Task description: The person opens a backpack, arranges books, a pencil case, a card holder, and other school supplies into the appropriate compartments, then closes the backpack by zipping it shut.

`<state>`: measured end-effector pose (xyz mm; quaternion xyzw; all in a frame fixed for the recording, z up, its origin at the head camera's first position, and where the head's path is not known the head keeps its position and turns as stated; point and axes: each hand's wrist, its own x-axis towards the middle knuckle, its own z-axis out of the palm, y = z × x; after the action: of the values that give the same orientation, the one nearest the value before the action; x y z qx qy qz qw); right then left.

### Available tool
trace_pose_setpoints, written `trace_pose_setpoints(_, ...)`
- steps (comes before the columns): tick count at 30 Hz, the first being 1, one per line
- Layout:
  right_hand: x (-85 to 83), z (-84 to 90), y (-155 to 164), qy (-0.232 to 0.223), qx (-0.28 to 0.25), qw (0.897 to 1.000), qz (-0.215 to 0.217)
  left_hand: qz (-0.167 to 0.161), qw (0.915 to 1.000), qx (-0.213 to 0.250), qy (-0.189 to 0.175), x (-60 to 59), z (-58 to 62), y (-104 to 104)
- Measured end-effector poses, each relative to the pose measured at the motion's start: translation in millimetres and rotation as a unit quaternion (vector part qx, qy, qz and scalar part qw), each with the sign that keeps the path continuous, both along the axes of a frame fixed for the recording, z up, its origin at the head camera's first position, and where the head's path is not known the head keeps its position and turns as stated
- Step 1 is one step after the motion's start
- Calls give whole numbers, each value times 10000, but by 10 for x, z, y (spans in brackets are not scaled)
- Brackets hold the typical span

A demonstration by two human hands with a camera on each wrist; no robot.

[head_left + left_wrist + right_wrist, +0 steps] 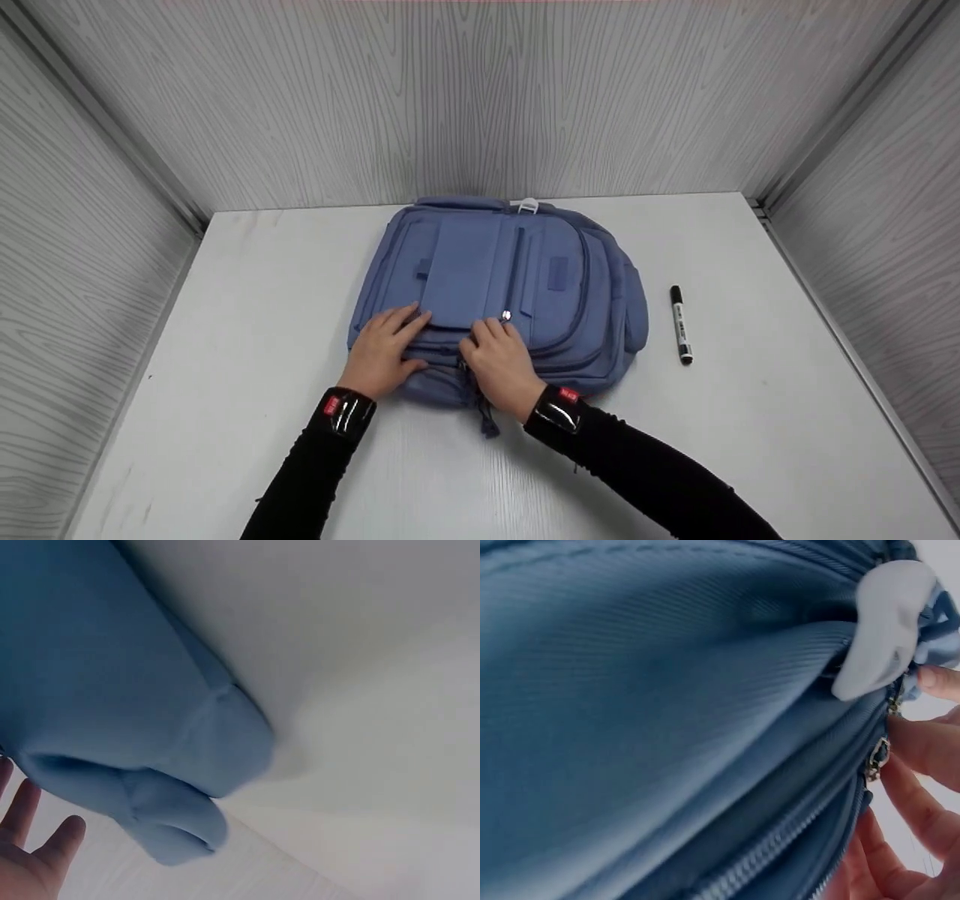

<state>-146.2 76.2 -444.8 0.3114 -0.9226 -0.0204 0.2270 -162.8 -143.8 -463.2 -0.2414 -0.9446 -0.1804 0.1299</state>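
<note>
A blue backpack [517, 277] lies flat on the white table [750, 435], its front pockets facing up. My left hand [396, 324] rests on its near left part with the fingers straight and spread. In the left wrist view my left hand [34, 844] shows an open palm beside the bag's blue fabric [112, 675]. My right hand [491, 328] sits on the near middle of the bag with curled fingers at a shiny zipper pull [506, 316]. In the right wrist view the fingertips [922, 746] touch the metal zipper pull [877, 757] where several zipper lines meet.
A black marker [681, 325] lies on the table to the right of the bag, apart from it. Grey panel walls [480, 105] close in the table at the back and on both sides. A blue cord tag [489, 427] hangs off the bag's near edge.
</note>
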Motion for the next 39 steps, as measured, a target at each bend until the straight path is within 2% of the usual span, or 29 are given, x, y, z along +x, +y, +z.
trace_pose_setpoints(5, -5, -25, -26, 29, 22, 9999, -129, 209, 9994, 178, -229, 23, -38, -80)
trace_pose_setpoints(9, 12, -44, -16, -43, 304, 9995, -124, 279, 9986, 256, -367, 35, -68, -103)
trace_pose_setpoints(15, 75, -51, 68, -61, 812, 9965, -173, 292, 9982, 367, -384, 46, -88, -92)
trace_pose_setpoints(20, 92, -63, 127, -103, 1031, 9943, -254, 323, 9978, 368, -445, 54, -88, -82)
trace_pose_setpoints(28, 82, -32, 201, -116, 1327, 9910, 85, 431, 9975, 246, -505, 78, -59, -27)
trace_pose_setpoints(33, 59, -24, 228, -260, 1401, 9896, 189, 456, 9987, 56, -216, 148, -43, 121)
trace_pose_setpoints(37, 52, -32, 269, -185, 1335, 9906, 246, 195, 9991, -174, 325, 177, -54, 306)
trace_pose_setpoints(39, 54, -31, 299, -75, 1223, 9921, 281, 181, 9976, -313, 587, 173, -73, 380)
